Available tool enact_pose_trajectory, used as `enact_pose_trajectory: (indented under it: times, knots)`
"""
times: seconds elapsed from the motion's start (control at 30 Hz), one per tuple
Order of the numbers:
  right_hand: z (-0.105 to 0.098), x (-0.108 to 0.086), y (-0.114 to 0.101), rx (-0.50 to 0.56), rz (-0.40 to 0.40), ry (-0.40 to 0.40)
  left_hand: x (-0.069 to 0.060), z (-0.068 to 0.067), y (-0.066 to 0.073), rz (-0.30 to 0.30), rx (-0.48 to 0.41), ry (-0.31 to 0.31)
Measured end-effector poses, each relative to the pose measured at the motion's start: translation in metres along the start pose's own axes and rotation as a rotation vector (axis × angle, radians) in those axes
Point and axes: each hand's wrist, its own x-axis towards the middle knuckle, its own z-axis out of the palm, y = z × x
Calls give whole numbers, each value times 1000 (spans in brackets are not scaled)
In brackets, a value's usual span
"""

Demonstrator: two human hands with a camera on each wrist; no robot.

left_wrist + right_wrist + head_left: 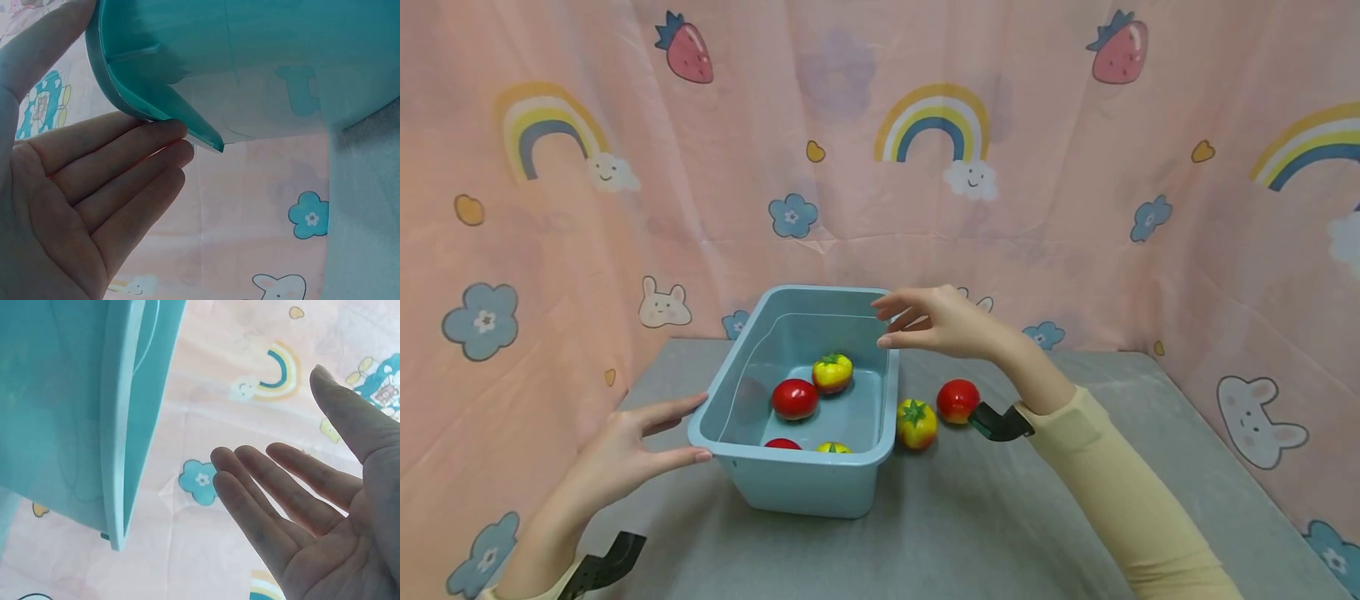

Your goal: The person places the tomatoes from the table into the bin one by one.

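A light blue plastic bin stands on the grey cloth. Inside it lie a red round fruit and a yellow-red fruit with a green leafy top. Another red fruit and another yellow one are partly hidden behind the near rim. My left hand touches the bin's left rim, its fingers nearly straight and the thumb at the near corner; the left wrist view shows the fingers under the rim. Over the bin's right rim, my right hand hovers with loosely bent fingers, holding nothing.
Right of the bin, a yellow-red fruit and a red fruit rest on the grey cloth. Behind the table hangs a pink curtain printed with rainbows, flowers and rabbits. Each wrist wears a black mount.
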Motion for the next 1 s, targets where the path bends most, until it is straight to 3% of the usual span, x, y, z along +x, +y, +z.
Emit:
enact_pose_trajectory:
  times: [0.53, 1.0]
  knots:
    - [1, -33, 16, 58, 24, 39, 0, -1, 2, -12, -18, -12]
    - [6, -48, 33, 64, 41, 75, 0, -1, 2, -2, -20, -7]
